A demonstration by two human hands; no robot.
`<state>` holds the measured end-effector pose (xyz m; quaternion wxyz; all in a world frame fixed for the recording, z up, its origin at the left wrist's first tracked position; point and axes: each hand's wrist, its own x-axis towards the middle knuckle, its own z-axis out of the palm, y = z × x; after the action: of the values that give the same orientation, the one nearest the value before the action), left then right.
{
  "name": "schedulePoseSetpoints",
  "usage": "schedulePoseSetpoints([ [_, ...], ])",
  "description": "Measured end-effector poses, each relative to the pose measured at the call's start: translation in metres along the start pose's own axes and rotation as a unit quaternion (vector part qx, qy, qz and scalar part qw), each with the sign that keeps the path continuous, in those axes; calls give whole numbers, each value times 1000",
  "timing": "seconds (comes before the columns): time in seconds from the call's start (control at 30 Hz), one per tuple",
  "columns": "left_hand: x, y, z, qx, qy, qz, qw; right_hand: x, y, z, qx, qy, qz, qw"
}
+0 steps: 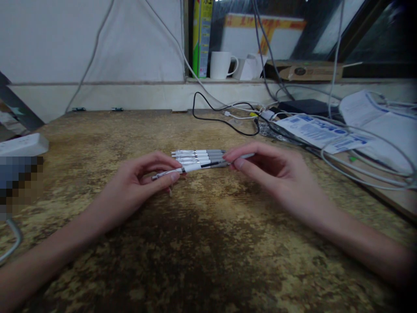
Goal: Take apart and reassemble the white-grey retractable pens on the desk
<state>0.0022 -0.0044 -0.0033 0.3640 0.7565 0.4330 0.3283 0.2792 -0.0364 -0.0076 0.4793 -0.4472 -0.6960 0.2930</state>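
My left hand [153,174] pinches the white barrel of a pen [193,167] between thumb and fingers, its clip end pointing left. From the barrel a dark refill [211,164] sticks out bare to the right. At the refill's tip, my right hand [270,167] is closed on a grey pen grip [248,155], which is apart from the white barrel. Whether the refill's tip is inside the grip cannot be made out. Just behind lies a row of several white-and-grey pens [202,155] on the worn wooden table [182,248], partly hidden by the held pen.
Coiled white cables [325,161], a printed sheet [325,130] and a black box [306,106] crowd the right side. A black cable [211,119] loops at the back. A white power strip [26,144] sits at left. On the ledge stands a white mug [220,65].
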Motion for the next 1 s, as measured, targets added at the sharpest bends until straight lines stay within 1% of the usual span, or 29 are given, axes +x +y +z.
schedulePoseSetpoints([
  [0.13,0,-2,-3,18,21,-13,1000,3,-2,-5,-10,39,12,999],
  [0.27,-1,-4,-4,32,28,-21,999,4,-1,-8,-10,50,15,999],
  [0.47,0,-1,-3,26,28,-23,999,5,5,-8,-43,73,-9,996],
  [0.53,0,-1,-3,21,24,-18,999,3,7,-6,-67,54,-5,996],
  [0.6,-1,-2,-3,18,17,-12,1000,1,7,-2,-73,16,7,997],
  [0.73,-2,-4,-4,24,0,2,1000,-2,8,4,-40,-49,39,997],
  [0.87,-2,-4,-3,32,-1,7,999,0,11,3,16,-64,61,996],
  [1.0,0,-4,-5,25,5,-7,1000,4,18,-2,72,-48,71,994],
])
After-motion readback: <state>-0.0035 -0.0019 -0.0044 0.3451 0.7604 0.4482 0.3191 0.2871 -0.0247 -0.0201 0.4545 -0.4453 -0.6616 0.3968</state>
